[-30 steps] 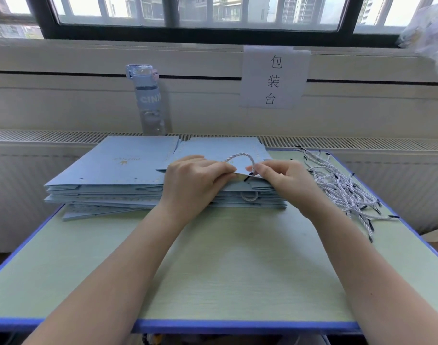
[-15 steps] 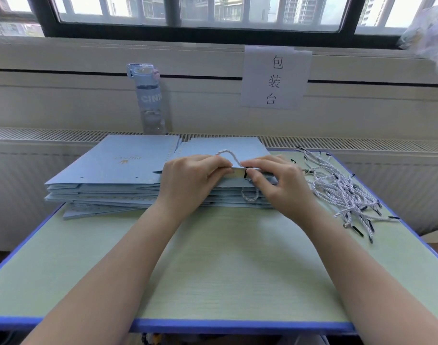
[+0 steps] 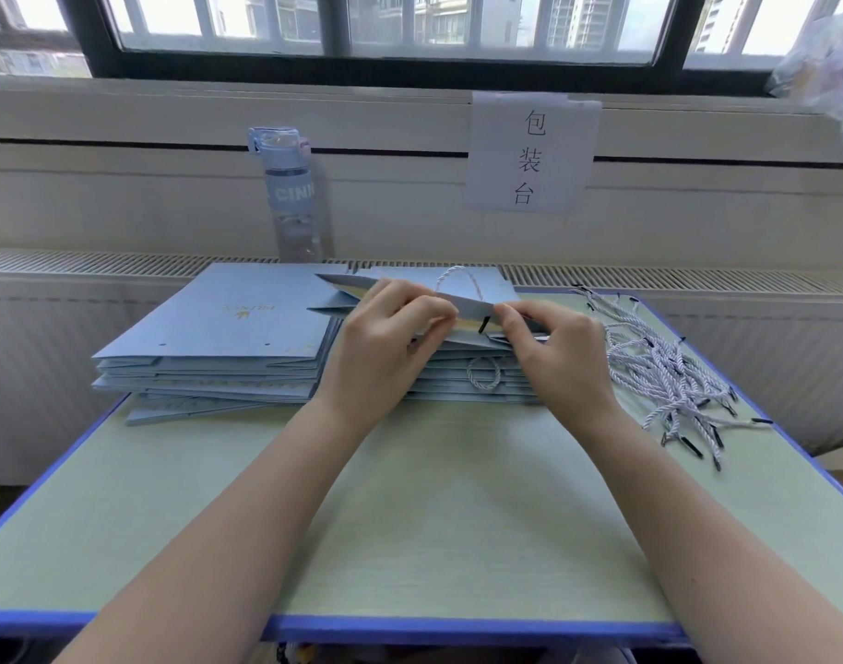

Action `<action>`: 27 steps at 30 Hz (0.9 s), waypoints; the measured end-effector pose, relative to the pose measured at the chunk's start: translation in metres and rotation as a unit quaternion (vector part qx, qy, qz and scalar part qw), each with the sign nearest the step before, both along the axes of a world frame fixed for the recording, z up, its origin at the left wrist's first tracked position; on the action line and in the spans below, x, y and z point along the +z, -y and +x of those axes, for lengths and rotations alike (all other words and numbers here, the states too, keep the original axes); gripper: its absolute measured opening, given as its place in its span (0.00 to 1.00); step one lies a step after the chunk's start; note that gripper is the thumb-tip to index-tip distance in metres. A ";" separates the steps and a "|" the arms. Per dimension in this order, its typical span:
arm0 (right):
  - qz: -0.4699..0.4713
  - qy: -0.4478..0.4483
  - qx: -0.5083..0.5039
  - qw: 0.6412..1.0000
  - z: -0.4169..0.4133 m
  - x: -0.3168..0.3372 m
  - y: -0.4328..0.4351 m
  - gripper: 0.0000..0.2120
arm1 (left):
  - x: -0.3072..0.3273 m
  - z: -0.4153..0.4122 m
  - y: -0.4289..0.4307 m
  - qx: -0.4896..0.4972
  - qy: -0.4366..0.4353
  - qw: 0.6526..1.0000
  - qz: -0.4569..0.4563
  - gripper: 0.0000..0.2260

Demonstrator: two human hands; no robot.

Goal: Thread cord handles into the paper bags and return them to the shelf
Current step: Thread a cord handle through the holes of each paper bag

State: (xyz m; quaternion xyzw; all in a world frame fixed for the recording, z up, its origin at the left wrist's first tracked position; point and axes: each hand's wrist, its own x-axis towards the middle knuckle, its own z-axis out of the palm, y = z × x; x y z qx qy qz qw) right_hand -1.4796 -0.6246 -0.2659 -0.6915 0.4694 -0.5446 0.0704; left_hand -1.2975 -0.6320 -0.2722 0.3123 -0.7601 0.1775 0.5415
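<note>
Two stacks of flat light-blue paper bags lie at the back of the table, the left stack (image 3: 218, 328) and the right stack (image 3: 477, 381). My left hand (image 3: 386, 347) grips the raised mouth edge of the top bag (image 3: 458, 306) on the right stack. My right hand (image 3: 558, 357) pinches that same edge and the black-tipped end of a white twisted cord (image 3: 458, 275), which loops above the bag. A cord handle (image 3: 483, 373) hangs from a bag lower in the stack.
A pile of loose white cords (image 3: 668, 371) with black tips lies at the table's right side. A blue water bottle (image 3: 290, 194) stands behind the left stack. A paper sign (image 3: 530, 153) hangs on the wall. The green table (image 3: 410, 519) has a blue rim.
The top bag's mouth edge has lifted and opened wider. Both hands rose slightly with it, and the cord loop now stands higher above the bag.
</note>
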 end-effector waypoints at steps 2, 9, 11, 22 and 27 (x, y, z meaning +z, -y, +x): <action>-0.004 -0.006 0.001 1.000 0.000 0.000 -0.001 0.08 | -0.004 -0.004 0.000 -0.007 0.000 0.998 0.059 0.05; -0.023 -0.033 0.012 0.999 0.006 -0.009 0.002 0.11 | -0.010 -0.019 -0.006 -0.008 -0.106 0.944 0.311 0.06; -0.025 -0.031 0.021 0.999 0.006 -0.009 0.002 0.10 | -0.010 -0.020 -0.007 -0.016 -0.133 0.926 0.353 0.06; 0.002 0.026 -0.002 1.000 -0.001 -0.002 0.002 0.07 | -0.006 -0.010 -0.004 0.016 -0.023 0.978 0.209 0.02; 0.074 0.011 0.052 0.996 -0.003 -0.003 0.004 0.08 | -0.007 -0.008 -0.001 0.019 -0.038 0.989 0.140 0.06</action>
